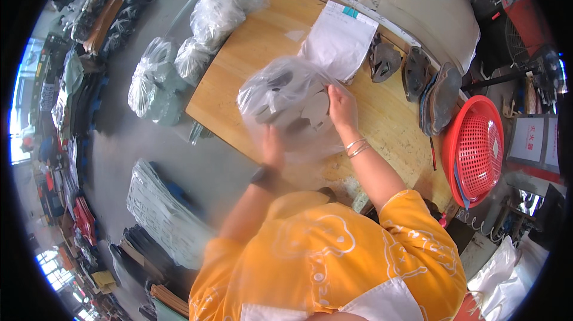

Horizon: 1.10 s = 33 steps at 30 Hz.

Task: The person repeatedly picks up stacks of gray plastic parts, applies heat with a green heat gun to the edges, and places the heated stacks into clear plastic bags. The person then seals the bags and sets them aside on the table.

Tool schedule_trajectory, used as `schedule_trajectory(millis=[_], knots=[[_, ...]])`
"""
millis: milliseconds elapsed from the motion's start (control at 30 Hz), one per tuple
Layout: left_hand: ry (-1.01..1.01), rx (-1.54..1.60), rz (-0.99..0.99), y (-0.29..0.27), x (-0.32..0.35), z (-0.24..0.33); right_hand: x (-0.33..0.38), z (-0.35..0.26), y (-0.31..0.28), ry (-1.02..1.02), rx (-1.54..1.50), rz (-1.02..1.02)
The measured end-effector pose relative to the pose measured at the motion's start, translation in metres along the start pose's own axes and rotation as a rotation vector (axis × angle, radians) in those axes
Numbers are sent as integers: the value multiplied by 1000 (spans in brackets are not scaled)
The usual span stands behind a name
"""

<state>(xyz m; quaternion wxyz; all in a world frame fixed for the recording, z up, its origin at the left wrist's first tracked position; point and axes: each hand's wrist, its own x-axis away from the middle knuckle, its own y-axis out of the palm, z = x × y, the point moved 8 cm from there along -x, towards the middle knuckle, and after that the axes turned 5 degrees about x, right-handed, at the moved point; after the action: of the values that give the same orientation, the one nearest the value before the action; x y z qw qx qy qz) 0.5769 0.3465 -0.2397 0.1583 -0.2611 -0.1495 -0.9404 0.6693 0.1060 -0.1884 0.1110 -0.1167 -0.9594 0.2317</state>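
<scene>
A clear plastic bag (pixel 255 94) is held over the wooden table (pixel 239 52), with flat whitish and dark pieces (pixel 298 111) showing through it. What these pieces are, I cannot make out. My right hand (pixel 342 109) grips the bag's right side, thumb toward me. On the near left side of the bag is my left hand (pixel 273 146), smeared by motion. Its fingers lie against or behind the plastic, so their pose does not show. White paper sheets (pixel 343 37) with a teal clip lie just beyond the bag.
Stacks of dark, sole-shaped pieces (pixel 439 97) line the table's right side, near a red plastic basket (pixel 477 148). Filled clear bags (pixel 218 13) stand along the left edge, another bag (pixel 156 82) beside them. A wrapped bundle (pixel 158 213) lies on the left.
</scene>
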Motion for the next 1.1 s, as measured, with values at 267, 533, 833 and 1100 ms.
schedule_trajectory(millis=[267, 533, 833, 1100], knots=[[1095, -834, -235, 73, 72, 153, 119, -4, -20, -361, 800, -635], [876, -1405, -471, 87, -6, 114, 143, -40, -4, -556, 922, -212], [813, -782, -439, 63, -33, 174, 132, -85, 19, -676, 713, -588], [1485, -693, -498, 85, 80, 229, 83, -153, -52, -390, -243, -497]])
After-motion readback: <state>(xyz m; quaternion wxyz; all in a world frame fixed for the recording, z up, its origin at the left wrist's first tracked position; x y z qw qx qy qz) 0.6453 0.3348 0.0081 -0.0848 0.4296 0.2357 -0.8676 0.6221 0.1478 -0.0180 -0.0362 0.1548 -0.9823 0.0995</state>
